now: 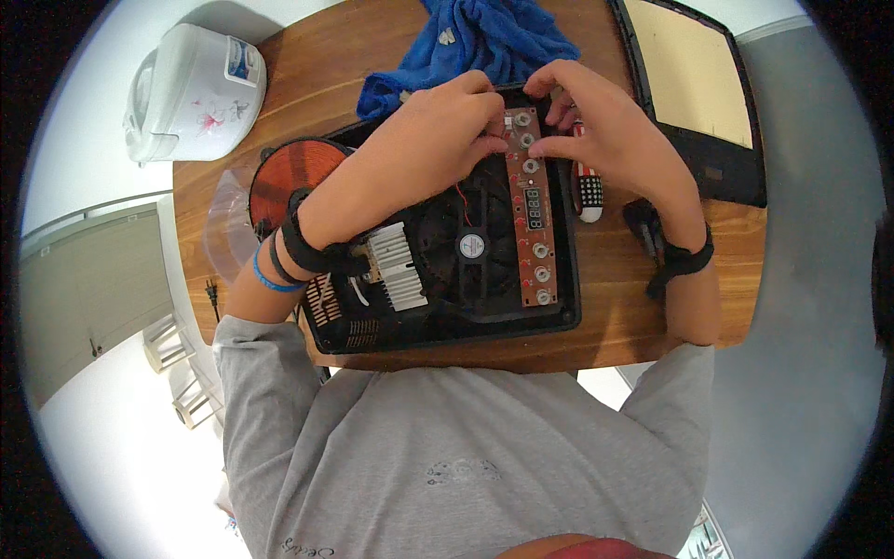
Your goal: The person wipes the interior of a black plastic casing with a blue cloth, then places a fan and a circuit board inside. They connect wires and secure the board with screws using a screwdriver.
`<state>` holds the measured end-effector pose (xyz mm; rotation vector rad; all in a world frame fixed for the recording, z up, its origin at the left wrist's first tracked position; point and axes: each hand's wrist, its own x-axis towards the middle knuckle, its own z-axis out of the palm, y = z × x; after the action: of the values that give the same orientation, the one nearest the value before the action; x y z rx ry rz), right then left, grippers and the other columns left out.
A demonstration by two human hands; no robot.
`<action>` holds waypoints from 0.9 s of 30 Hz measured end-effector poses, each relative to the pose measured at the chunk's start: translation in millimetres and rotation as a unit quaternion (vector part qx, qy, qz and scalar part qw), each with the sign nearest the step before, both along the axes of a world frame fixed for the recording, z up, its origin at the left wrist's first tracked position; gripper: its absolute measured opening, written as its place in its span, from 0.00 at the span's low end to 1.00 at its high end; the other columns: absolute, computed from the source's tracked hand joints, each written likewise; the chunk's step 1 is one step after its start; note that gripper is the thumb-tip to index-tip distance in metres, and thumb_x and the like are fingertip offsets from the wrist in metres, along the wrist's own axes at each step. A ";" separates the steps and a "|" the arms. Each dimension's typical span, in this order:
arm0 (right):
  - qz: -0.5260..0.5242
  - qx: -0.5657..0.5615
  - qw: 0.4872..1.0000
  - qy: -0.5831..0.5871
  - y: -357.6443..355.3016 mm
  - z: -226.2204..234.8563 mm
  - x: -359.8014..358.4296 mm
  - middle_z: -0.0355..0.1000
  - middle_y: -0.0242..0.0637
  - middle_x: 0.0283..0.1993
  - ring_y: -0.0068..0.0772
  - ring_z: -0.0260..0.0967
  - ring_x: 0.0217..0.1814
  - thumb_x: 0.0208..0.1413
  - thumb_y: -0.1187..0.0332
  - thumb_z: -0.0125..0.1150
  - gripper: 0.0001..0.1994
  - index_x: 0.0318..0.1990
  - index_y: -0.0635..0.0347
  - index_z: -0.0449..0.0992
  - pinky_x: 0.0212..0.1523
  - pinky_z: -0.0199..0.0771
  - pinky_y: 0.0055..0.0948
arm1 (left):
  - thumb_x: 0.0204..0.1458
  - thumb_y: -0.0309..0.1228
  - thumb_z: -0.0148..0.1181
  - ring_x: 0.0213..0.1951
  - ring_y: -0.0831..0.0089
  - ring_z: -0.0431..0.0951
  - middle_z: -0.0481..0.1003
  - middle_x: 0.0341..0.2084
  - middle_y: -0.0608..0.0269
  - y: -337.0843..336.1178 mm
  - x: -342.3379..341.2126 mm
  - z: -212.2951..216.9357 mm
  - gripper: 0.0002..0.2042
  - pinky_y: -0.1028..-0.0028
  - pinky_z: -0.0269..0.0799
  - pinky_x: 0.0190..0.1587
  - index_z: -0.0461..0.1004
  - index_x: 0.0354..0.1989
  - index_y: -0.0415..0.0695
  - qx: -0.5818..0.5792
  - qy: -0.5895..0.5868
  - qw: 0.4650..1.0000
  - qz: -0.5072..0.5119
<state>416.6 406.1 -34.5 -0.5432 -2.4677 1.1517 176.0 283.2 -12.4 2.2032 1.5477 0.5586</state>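
Observation:
Within a black induction cooker base (447, 334) lies a long brown control circuit board (535, 219) with a digit display and several round buttons. At the board's far left corner, my left hand (461, 116) has its fingers curled and pinched beside a small white connector; whatever they grip is hidden. My right hand (605, 126) arches over the far right corner, thumb by the board's edge and index finger at the base's rim, fingers apart with nothing visible between them. A black fan (472, 246) and a silver heatsink (399, 267) sit left of the board.
An orange copper coil (296, 182) rests left of the base. Beyond it stands a white rice cooker (200, 93). A blue cloth (475, 42) lies at the back, a black-framed panel (694, 79) at the far right. A patterned tool handle (589, 191) is right of the base.

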 end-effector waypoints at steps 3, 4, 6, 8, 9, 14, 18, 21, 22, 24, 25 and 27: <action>-0.013 0.039 0.998 -0.038 3.1 -0.6 5.7 0.74 0.40 0.52 0.39 0.78 0.47 0.55 0.73 0.84 0.26 0.59 0.61 0.77 0.51 0.84 0.36 | 0.61 0.29 0.75 0.49 0.46 0.84 0.80 0.47 0.53 4.0 -2.2 -2.2 0.10 0.54 0.82 0.50 0.79 0.43 0.40 0.016 -0.003 1.000 -0.007; -0.021 0.053 0.996 -0.068 3.3 0.2 7.4 0.74 0.38 0.52 0.36 0.77 0.48 0.56 0.74 0.83 0.25 0.59 0.62 0.78 0.52 0.83 0.34 | 0.61 0.29 0.75 0.49 0.46 0.84 0.80 0.47 0.53 6.2 -2.8 -6.6 0.10 0.54 0.82 0.51 0.79 0.43 0.40 0.038 -0.010 0.999 -0.015; -0.004 0.056 0.996 -0.066 4.8 -2.6 8.6 0.72 0.38 0.51 0.37 0.77 0.47 0.57 0.75 0.82 0.24 0.59 0.62 0.79 0.51 0.82 0.35 | 0.61 0.29 0.75 0.50 0.46 0.84 0.81 0.48 0.53 8.3 -3.2 -11.2 0.10 0.54 0.82 0.52 0.79 0.42 0.40 0.052 -0.019 0.998 -0.026; 0.009 0.059 0.997 -0.055 4.9 -4.3 9.1 0.71 0.39 0.51 0.37 0.76 0.46 0.57 0.76 0.81 0.23 0.59 0.62 0.79 0.51 0.82 0.35 | 0.60 0.29 0.75 0.50 0.46 0.84 0.82 0.49 0.54 9.3 -2.8 -13.5 0.11 0.54 0.82 0.52 0.78 0.42 0.39 0.034 -0.023 0.999 -0.029; 0.013 0.061 0.997 -0.046 4.0 -4.3 8.7 0.71 0.39 0.51 0.36 0.76 0.46 0.58 0.76 0.81 0.24 0.60 0.62 0.79 0.51 0.82 0.35 | 0.60 0.29 0.76 0.50 0.46 0.84 0.82 0.48 0.54 9.2 -2.2 -13.6 0.11 0.54 0.82 0.52 0.79 0.43 0.39 0.028 -0.018 0.999 -0.027; -0.014 0.065 0.996 -0.058 -3.9 -2.9 8.0 0.69 0.39 0.53 0.35 0.74 0.44 0.58 0.75 0.81 0.28 0.65 0.61 0.77 0.49 0.82 0.34 | 0.59 0.28 0.77 0.48 0.48 0.85 0.83 0.43 0.53 9.8 -3.2 -11.9 0.12 0.55 0.82 0.51 0.81 0.45 0.38 0.000 -0.023 0.999 -0.022; -0.008 0.062 0.996 -0.056 -3.0 -6.2 10.9 0.67 0.38 0.52 0.34 0.73 0.44 0.59 0.74 0.81 0.28 0.67 0.59 0.77 0.48 0.82 0.34 | 0.58 0.26 0.77 0.47 0.49 0.86 0.83 0.42 0.52 11.0 -3.8 -15.3 0.12 0.56 0.82 0.50 0.82 0.47 0.38 0.014 -0.028 0.999 -0.028; -0.009 0.042 0.996 -0.074 -5.0 -2.3 8.8 0.67 0.38 0.51 0.34 0.73 0.44 0.60 0.74 0.81 0.27 0.66 0.58 0.78 0.48 0.82 0.33 | 0.58 0.26 0.77 0.46 0.50 0.87 0.83 0.42 0.52 11.5 -5.8 -16.7 0.12 0.57 0.83 0.49 0.82 0.47 0.37 0.021 -0.023 0.999 -0.031; -0.012 0.033 0.996 -0.083 -6.0 -1.3 8.7 0.67 0.38 0.51 0.33 0.73 0.44 0.60 0.74 0.81 0.27 0.65 0.58 0.78 0.48 0.82 0.33 | 0.59 0.26 0.77 0.45 0.51 0.87 0.83 0.42 0.52 12.0 -5.9 -16.2 0.12 0.57 0.83 0.49 0.82 0.46 0.37 0.021 -0.027 0.999 -0.030; -0.007 0.033 0.996 -0.081 -5.4 -1.2 9.8 0.67 0.38 0.52 0.33 0.73 0.44 0.60 0.74 0.80 0.26 0.64 0.58 0.79 0.49 0.82 0.33 | 0.59 0.27 0.77 0.44 0.52 0.87 0.82 0.42 0.53 13.3 -5.5 -13.3 0.11 0.58 0.83 0.48 0.82 0.46 0.37 0.018 -0.044 0.998 -0.029; -0.005 0.033 0.996 -0.079 -4.9 -1.3 10.4 0.66 0.38 0.52 0.33 0.73 0.44 0.60 0.74 0.80 0.25 0.64 0.58 0.79 0.49 0.82 0.33 | 0.60 0.27 0.77 0.44 0.53 0.87 0.82 0.41 0.53 14.6 -5.0 -9.8 0.11 0.59 0.83 0.47 0.82 0.45 0.37 0.015 -0.057 0.998 -0.027; -0.001 0.072 0.996 -0.052 -3.6 -0.8 11.2 0.69 0.42 0.53 0.40 0.79 0.45 0.62 0.72 0.79 0.22 0.61 0.59 0.78 0.50 0.85 0.38 | 0.61 0.28 0.76 0.43 0.57 0.88 0.83 0.40 0.55 16.9 -2.3 1.0 0.10 0.62 0.83 0.47 0.82 0.44 0.37 0.024 -0.053 0.998 -0.013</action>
<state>427.8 402.5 -35.3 -0.5771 -2.6122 0.9563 173.8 300.1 -11.3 2.1873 1.4646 0.6990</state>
